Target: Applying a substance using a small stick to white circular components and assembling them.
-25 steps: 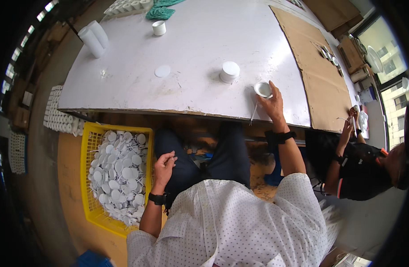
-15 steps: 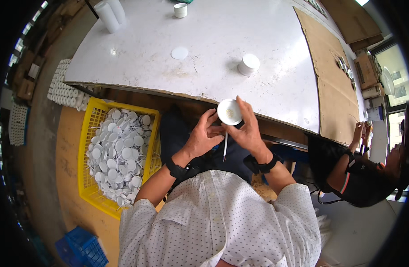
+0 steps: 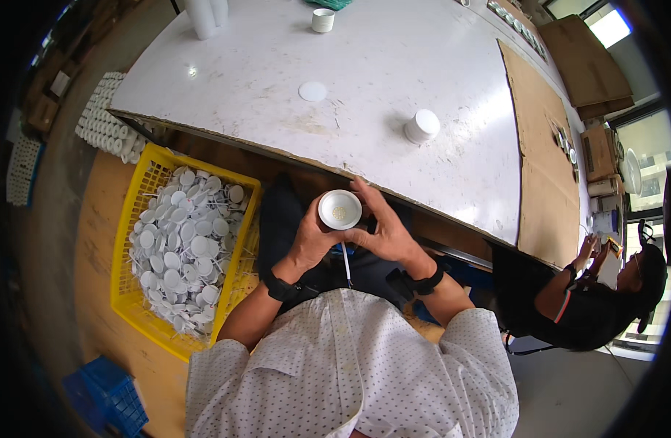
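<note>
White round cap (image 3: 340, 209) sits gripped between my left hand (image 3: 311, 243) and right hand (image 3: 383, 232), fingers closed around it, below the worktop (image 3: 364, 66) edge beside a yellow crate (image 3: 134, 292).

Cup (image 3: 340, 209) held between left hand (image 3: 310, 241) and right hand (image 3: 383, 233), below table (image 3: 277, 80) edge. Crate (image 3: 142, 292) of lids (image 3: 182, 248) at 9 o'clock. Capped jar (image 3: 421, 125) on table at 1 o'clock.

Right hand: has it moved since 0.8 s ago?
Yes. The right hand has come off the white table, back over its near edge toward the person's lap, and now meets the left hand around the white cup.
</note>
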The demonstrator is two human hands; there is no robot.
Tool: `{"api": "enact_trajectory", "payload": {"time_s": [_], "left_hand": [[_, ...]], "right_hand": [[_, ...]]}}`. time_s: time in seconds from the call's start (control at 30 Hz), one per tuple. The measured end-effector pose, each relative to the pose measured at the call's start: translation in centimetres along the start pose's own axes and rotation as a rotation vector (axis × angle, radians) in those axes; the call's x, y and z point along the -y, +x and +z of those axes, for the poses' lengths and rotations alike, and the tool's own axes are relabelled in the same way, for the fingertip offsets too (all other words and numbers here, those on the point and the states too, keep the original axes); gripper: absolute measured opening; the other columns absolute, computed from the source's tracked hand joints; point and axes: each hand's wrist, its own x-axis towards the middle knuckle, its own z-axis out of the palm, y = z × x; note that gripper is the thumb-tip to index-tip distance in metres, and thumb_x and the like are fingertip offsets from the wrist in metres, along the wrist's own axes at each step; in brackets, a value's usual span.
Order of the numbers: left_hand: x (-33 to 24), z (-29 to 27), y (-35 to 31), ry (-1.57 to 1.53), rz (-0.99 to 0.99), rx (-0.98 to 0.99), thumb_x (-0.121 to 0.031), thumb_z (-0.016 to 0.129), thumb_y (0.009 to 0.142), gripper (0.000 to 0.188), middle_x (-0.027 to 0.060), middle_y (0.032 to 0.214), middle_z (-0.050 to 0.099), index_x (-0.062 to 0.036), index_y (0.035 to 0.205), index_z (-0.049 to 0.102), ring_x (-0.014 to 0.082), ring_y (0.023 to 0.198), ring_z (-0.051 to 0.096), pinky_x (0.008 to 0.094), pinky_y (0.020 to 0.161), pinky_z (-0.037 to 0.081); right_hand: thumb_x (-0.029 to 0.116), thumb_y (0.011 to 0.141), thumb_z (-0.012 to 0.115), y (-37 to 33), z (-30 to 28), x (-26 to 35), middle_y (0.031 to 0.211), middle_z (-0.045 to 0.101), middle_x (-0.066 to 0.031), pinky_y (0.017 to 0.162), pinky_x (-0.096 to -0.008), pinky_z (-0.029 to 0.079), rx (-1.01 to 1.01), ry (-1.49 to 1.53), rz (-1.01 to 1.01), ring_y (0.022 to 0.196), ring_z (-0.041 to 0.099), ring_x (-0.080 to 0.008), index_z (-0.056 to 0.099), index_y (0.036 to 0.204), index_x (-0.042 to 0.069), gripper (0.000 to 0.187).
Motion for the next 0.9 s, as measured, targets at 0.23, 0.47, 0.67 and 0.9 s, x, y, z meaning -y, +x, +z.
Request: {"api": "enact_trajectory", "payload": {"time_s": [0.23,0.47,0.67,0.9], "left_hand": [[0.2,-1.1,-1.2,-0.276,-0.173,-0.094,0.006,0.062,0.076,0.058,0.0149,0.106,0.056,-0.0012,0.125,0.033,0.0252,0.089,0.063,0.0281,0.067,0.053],[1.4,-1.5,-2.1,-0.321,-0.196,-0.15,0.006,0.063,0.075,0.057,0.0145,0.105,0.056,-0.0012,0.124,0.034,0.0241,0.088,0.063,0.0275,0.066,0.052],[1.4,-1.6,-2.3,-0.311,-0.217,-0.14,0.006,0.063,0.075,0.058,0.0146,0.106,0.056,-0.002,0.125,0.034,0.0242,0.089,0.063,0.0275,0.066,0.052],[0.9,-1.1,-2.3,-0.277,-0.23,-0.123,0.006,0.062,0.075,0.057,0.0145,0.106,0.056,-0.0017,0.124,0.034,0.0237,0.089,0.063,0.0276,0.066,0.052]], "right_hand": [[0.035,0.068,0.076,7.6,-15.4,-4.7,0.07,0.056,-0.0069,0.053,-0.0264,0.045,-0.852,-0.431,0.374,0.06,0.053,-0.0143,0.053,0.099,-0.006,0.057],[0.035,0.074,0.073,8.8,-17.6,-6.8,0.057,0.046,0.0004,0.04,-0.0211,0.035,-0.688,-0.13,0.521,0.046,0.041,-0.0072,0.05,0.074,0.006,0.037],[0.027,0.082,0.065,8.1,-17.8,-7.6,0.06,0.046,0.0003,0.04,-0.0198,0.033,-0.726,0.209,0.459,0.048,0.04,-0.0065,0.052,0.076,0.004,0.027],[0.016,0.088,0.056,4.8,-16.3,-5.3,0.069,0.051,-0.0022,0.048,-0.0172,0.041,-0.832,0.555,0.298,0.058,0.049,-0.0078,0.053,0.086,0.001,0.016]]}}
